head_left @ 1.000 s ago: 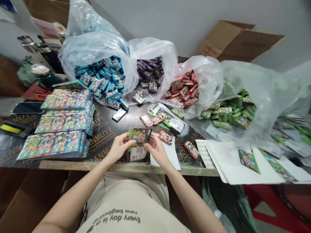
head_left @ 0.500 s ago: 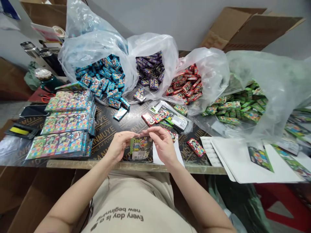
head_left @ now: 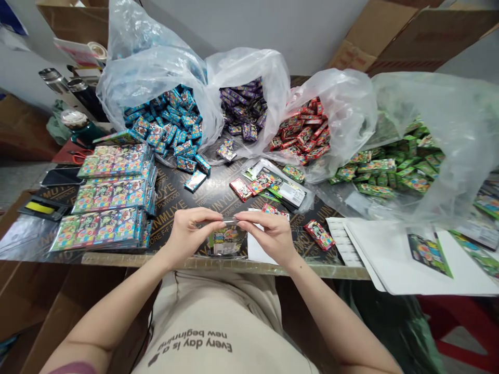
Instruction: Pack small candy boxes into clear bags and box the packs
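A clear plastic pouch [head_left: 227,244] with a dark printed card showing through it is in front of me at the table's near edge. My left hand [head_left: 195,231] pinches the left end of its upper rim between thumb and fingers. At the right end of that rim, my right hand [head_left: 268,234] pinches in the same way. A white sheet [head_left: 255,248] lies partly under my right hand. Just beyond the hands are small red packs [head_left: 240,189] and a bagged green-and-black card [head_left: 286,189]. One more red pack [head_left: 319,235] rests to the right.
Stacks of filled flat packs [head_left: 97,226] stand at the left. Along the back, open plastic bags hold blue packs [head_left: 171,117], purple packs [head_left: 245,106], red packs [head_left: 304,130] and green packs [head_left: 393,163]. White boards [head_left: 374,254] overhang the front edge at the right.
Both hands have turned so that their thumbs and fingers pinch along the pouch's upper rim, drawn into a straight line. My right hand has shifted slightly right. The view has shifted a little.
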A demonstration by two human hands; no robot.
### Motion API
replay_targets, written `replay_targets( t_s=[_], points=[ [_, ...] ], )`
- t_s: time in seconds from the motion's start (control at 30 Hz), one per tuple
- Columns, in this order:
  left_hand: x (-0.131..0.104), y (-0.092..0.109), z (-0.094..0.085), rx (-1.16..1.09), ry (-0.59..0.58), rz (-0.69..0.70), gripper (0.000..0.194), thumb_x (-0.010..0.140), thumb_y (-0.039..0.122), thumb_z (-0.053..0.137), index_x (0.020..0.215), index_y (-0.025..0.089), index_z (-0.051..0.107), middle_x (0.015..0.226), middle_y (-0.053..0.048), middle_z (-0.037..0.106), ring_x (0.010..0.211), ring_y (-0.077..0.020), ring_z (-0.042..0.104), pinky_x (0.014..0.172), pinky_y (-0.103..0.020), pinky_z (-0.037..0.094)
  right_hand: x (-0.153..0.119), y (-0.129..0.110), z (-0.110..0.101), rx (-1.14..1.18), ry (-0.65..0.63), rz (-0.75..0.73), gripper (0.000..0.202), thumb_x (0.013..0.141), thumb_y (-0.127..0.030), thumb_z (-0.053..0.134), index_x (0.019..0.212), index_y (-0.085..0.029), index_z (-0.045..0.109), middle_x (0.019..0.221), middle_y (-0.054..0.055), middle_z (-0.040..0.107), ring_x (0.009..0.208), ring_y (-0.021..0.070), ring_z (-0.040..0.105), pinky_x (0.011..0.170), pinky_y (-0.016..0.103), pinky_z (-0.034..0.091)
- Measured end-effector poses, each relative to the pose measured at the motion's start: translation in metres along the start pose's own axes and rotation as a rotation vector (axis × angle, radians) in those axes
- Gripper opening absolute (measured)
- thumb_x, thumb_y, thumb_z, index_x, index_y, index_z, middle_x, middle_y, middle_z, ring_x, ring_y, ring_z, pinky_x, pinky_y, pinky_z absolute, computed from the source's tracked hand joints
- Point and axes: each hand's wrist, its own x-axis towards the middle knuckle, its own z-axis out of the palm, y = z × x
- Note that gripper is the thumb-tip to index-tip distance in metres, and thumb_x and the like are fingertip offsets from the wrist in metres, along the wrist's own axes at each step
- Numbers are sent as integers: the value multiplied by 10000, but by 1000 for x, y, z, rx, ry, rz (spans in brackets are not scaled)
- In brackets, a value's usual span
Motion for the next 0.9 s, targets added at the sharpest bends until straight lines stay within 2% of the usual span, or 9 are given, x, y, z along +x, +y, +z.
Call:
replay_targets(
  t_s=[0.13,0.33,0.4,0.5,0.57,0.63,0.77,0.83,0.9],
  points=[
    [2,1,-4,36,-69,68,133,692,285,795,802,211,788,787,-60,757,700,-183,695,656,-251,533,6,-7,-1,37,-48,103,89,805,-226,686,824,-230,773,807,1,766,692,167,720,668,264,593],
    [6,-3,-6,-25,-98,7,74,760,219,729,770,156,767,731,-57,749,628,-155,688,580,-219,543,9,-8,1,45,-59,108,89,806,-228,687,822,-212,773,799,17,766,673,159,718,656,245,590],
    [5,-5,-7,47,-92,122,87,800,183,680,807,155,762,780,-64,756,685,-156,706,632,-223,564,9,-5,0,28,-47,76,89,809,-217,687,835,-219,772,829,21,768,700,167,725,687,261,599],
    [0,-11,-7,245,-70,392,162,835,149,623,941,164,744,927,-90,755,823,-167,721,757,-259,587,4,6,-3,-16,-47,-28,121,834,-199,669,895,-234,767,908,31,766,811,185,734,786,301,602],
    [-4,-18,-6,352,-55,534,207,852,137,601,1019,171,720,1009,-106,743,895,-171,716,810,-279,588,-2,16,-4,-58,-66,-139,180,851,-198,655,998,-241,749,1049,52,741,944,201,717,864,328,589],
    [-8,-25,-4,409,-50,601,236,877,131,573,1071,179,699,1049,-110,734,933,-165,711,824,-276,587,-9,25,-3,-108,-53,-241,260,870,-178,628,1104,-251,711,1177,64,691,1024,202,692,897,334,579],
    [-6,-32,-1,400,-32,589,246,893,129,548,1073,193,704,1057,-95,737,912,-143,717,810,-239,586,-17,35,3,-136,18,-296,367,903,-110,550,1196,-304,656,1207,41,681,1047,174,680,911,317,568],
    [-2,-31,-3,340,19,535,227,879,129,563,1015,201,730,1010,-75,751,867,-137,724,779,-225,591,-19,39,7,-59,10,-202,457,897,-185,592,1328,-328,543,1330,50,602,1119,191,645,941,342,553],
    [3,-30,-8,250,158,411,171,845,148,618,935,203,752,935,-54,763,823,-144,729,762,-241,599,-22,45,12,28,-1,-35,682,838,-324,683,1448,-322,378,1463,84,463,1191,231,597,952,378,544]
  ],
)
